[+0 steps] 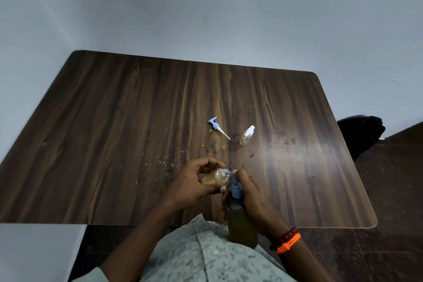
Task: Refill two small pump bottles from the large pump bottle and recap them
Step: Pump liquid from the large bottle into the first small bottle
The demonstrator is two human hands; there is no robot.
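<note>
Dark wood-grain laminate desk (114,121) with rounded corners carries everything. Near its front edge the right hand (254,197) wraps the neck of a large olive-green bottle with a blue pump head (240,220); its fingers (240,176) are curled shut over the pump top, and the bottle's base sits against the patterned shirt (206,258). Just left, the left hand (194,181) holds a small clear bottle partly filled with amber liquid (216,177), tilted, its open mouth touching the blue nozzle; fingers closed around its body. Farther back on the desk lies a second small clear bottle with a white cap (247,135), and beside it, apart, a loose blue-and-white pump with dip tube (217,127)
</note>
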